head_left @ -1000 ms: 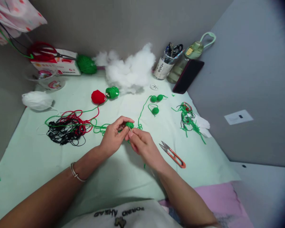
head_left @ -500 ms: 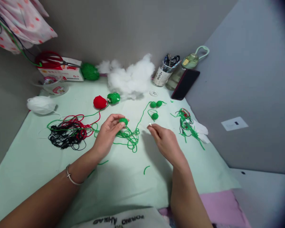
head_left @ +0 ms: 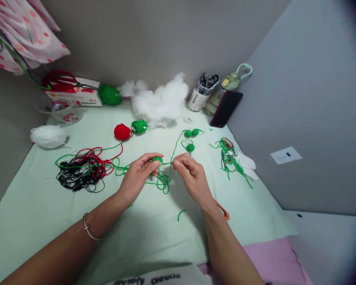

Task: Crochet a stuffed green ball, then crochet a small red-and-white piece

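Observation:
My left hand [head_left: 139, 173] pinches a small green yarn ball [head_left: 157, 160] between thumb and fingers. Close to its right, my right hand [head_left: 191, 174] is closed on green yarn [head_left: 167, 163], which runs taut from the ball. Loose green loops [head_left: 163, 182] lie on the table just below the hands. Beyond my right hand are several small green balls, one [head_left: 190, 147] with a yarn loop beside it and two [head_left: 191, 133] side by side.
A black and red yarn tangle [head_left: 81, 172] lies left. White stuffing [head_left: 161, 103] sits at the back beside a pen cup [head_left: 198, 99], bottle and phone [head_left: 226, 109]. Green scraps [head_left: 230, 156] lie right. An orange tool [head_left: 224, 210] shows beside my right forearm.
My right hand has moved left toward my left hand and now has green yarn stretched between them. The orange tool has come into view by my right forearm.

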`<act>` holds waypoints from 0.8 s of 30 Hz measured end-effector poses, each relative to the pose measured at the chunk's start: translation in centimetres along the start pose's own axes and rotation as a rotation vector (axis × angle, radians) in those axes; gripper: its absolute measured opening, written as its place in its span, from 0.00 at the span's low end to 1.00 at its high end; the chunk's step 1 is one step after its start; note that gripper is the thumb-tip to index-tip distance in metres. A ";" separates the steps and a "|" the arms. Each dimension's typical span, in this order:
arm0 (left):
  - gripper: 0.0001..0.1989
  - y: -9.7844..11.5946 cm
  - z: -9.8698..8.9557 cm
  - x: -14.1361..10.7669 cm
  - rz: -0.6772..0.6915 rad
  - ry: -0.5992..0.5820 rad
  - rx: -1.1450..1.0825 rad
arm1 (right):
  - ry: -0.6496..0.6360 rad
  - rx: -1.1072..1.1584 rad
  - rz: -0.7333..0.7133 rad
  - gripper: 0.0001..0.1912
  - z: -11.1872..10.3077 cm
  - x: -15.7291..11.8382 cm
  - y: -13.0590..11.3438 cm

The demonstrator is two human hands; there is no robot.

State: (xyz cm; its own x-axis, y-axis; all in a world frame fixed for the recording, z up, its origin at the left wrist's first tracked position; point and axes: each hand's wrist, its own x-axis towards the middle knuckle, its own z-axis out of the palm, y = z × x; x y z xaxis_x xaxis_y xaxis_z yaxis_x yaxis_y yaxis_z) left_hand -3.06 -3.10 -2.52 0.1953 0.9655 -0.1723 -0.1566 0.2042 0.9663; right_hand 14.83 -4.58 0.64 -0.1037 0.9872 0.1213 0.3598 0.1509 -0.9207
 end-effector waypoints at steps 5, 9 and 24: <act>0.13 0.2 0.5 -0.2 0.014 -0.042 -0.043 | -0.032 0.506 0.167 0.12 -0.3 0.1 -0.7; 0.14 0.3 0.8 -0.2 0.043 -0.039 -0.054 | -0.014 0.210 0.205 0.08 0.2 0.0 -0.2; 0.06 0.3 0.8 -0.2 0.217 0.062 0.117 | -0.078 0.031 0.190 0.13 3.5 -2.0 -1.9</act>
State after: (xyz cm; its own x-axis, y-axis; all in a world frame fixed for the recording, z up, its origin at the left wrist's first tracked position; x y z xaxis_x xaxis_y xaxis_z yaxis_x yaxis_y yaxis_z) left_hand -2.38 -3.34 -2.08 0.1088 0.9935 0.0340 -0.0750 -0.0259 0.9968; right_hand 11.09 -7.00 0.88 -0.1084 0.9906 -0.0837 0.3514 -0.0406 -0.9354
